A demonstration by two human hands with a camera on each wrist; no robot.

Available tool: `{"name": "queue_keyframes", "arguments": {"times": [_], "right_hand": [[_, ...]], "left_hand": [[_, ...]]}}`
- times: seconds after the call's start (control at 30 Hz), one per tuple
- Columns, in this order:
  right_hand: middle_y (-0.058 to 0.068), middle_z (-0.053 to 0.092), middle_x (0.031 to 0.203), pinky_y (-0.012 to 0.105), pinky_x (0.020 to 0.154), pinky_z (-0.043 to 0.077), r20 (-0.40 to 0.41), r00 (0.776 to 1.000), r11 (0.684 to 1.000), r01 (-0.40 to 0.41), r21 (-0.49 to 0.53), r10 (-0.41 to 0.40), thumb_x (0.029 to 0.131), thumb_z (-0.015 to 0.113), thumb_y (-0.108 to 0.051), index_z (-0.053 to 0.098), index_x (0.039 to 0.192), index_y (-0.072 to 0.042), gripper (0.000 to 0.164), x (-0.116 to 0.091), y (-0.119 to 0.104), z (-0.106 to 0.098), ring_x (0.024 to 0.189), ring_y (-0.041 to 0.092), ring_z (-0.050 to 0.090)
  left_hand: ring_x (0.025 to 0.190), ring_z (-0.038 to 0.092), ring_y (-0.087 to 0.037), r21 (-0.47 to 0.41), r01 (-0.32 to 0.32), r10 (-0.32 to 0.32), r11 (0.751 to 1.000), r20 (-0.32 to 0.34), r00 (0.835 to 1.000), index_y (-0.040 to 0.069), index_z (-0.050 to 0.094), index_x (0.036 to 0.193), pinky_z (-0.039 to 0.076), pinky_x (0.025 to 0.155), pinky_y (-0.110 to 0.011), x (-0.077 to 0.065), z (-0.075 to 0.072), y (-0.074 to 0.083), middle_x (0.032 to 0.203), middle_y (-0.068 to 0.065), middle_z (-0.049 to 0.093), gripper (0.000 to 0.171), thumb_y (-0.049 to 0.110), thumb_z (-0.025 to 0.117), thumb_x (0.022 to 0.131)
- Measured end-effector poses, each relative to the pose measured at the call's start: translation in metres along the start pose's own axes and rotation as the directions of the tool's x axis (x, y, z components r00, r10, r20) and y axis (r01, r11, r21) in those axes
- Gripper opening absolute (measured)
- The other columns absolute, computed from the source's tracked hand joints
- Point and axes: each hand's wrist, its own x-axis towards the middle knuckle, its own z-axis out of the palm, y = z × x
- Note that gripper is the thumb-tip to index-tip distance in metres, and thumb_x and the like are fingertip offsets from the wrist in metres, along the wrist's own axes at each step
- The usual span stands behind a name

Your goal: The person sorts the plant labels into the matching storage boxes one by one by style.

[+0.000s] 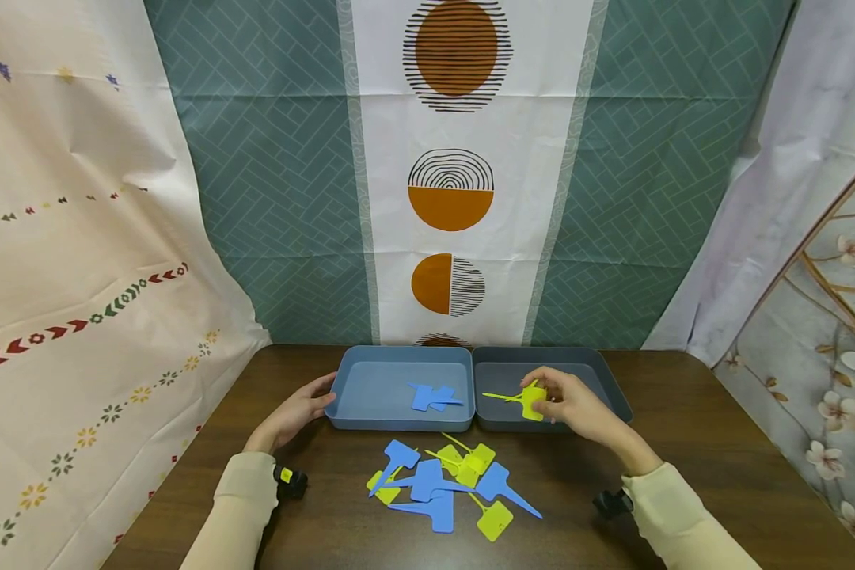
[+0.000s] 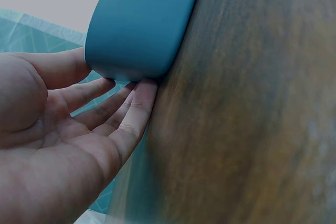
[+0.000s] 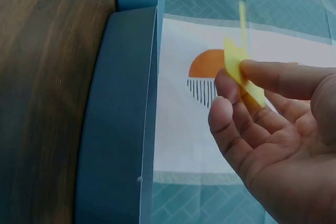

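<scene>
My right hand [image 1: 566,401] pinches a yellow plant label [image 3: 243,74] between thumb and fingers, above the dark grey tray [image 1: 613,388]. In the head view, its flat head [image 1: 532,402] shows at the fingertips, and a thin yellow spike points left. My left hand [image 1: 301,409] rests at the left end of the blue tray [image 1: 370,376]; in the left wrist view its extended fingers [image 2: 137,106] touch the tray's end wall. A few blue plant labels [image 1: 423,397] lie inside the blue tray, toward its right side.
In front of the trays, several blue labels [image 1: 442,511] and yellow labels [image 1: 495,521] lie in a loose, overlapping pile on the brown wooden table [image 1: 313,522]. The two trays stand side by side near the back edge. A patterned curtain [image 1: 285,198] hangs behind them.
</scene>
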Motion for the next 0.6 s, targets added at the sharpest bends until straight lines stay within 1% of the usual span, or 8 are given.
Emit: {"name": "queue_keyframes", "arguments": {"times": [0.03, 0.17, 0.3, 0.47, 0.6], "right_hand": [[0.012, 0.067, 0.094, 0.035, 0.063, 0.056, -0.011, 1.000, 1.000, -0.003, 0.000, 0.003, 0.098, 0.067, 0.001, 0.060, 0.125, 0.002, 0.028, 0.000, -0.001, -0.002, 0.072, 0.028, 0.060], [0.014, 0.067, 0.092, 0.032, 0.060, 0.054, -0.059, 0.998, 1.000, -0.012, -0.001, 0.012, 0.097, 0.070, 0.001, 0.060, 0.124, 0.003, 0.029, 0.001, -0.003, -0.015, 0.070, 0.029, 0.059], [0.013, 0.062, 0.085, 0.030, 0.059, 0.053, -0.089, 0.996, 0.999, -0.025, -0.030, 0.023, 0.098, 0.069, 0.000, 0.064, 0.125, 0.000, 0.027, 0.007, -0.003, -0.033, 0.066, 0.025, 0.057], [0.016, 0.062, 0.086, 0.030, 0.059, 0.054, -0.066, 0.997, 0.998, -0.041, -0.047, 0.038, 0.099, 0.067, 0.000, 0.064, 0.124, 0.000, 0.025, 0.018, -0.003, -0.054, 0.067, 0.020, 0.057], [0.017, 0.063, 0.088, 0.030, 0.058, 0.054, -0.038, 0.998, 0.997, -0.044, -0.070, 0.041, 0.097, 0.066, 0.004, 0.064, 0.122, 0.003, 0.024, 0.027, 0.001, -0.066, 0.066, 0.019, 0.056]], "left_hand": [[0.149, 0.030, -0.048, 0.000, -0.002, 0.002, 1.000, 0.001, 1.000, -0.002, 0.014, 0.165, 0.027, 0.121, -0.061, 0.000, 0.000, 0.000, 0.166, -0.030, 0.018, 0.061, 0.012, 0.042, 0.113], [0.150, 0.030, -0.048, 0.003, -0.012, 0.012, 1.000, 0.010, 1.000, -0.002, 0.013, 0.165, 0.028, 0.121, -0.060, 0.001, -0.001, 0.001, 0.167, -0.030, 0.017, 0.061, 0.012, 0.042, 0.113], [0.150, 0.029, -0.048, 0.000, -0.021, 0.021, 1.000, 0.017, 1.000, -0.003, 0.013, 0.165, 0.028, 0.121, -0.060, 0.000, -0.001, 0.003, 0.167, -0.030, 0.015, 0.061, 0.012, 0.042, 0.113], [0.151, 0.026, -0.049, -0.013, -0.030, 0.030, 0.999, 0.019, 0.999, -0.004, 0.012, 0.165, 0.026, 0.121, -0.062, -0.001, -0.001, 0.004, 0.168, -0.031, 0.013, 0.061, 0.010, 0.042, 0.113], [0.150, 0.026, -0.049, -0.020, -0.035, 0.035, 0.999, 0.023, 0.999, -0.004, 0.012, 0.164, 0.026, 0.121, -0.063, -0.001, 0.000, 0.003, 0.167, -0.031, 0.013, 0.062, 0.010, 0.043, 0.112]]}}
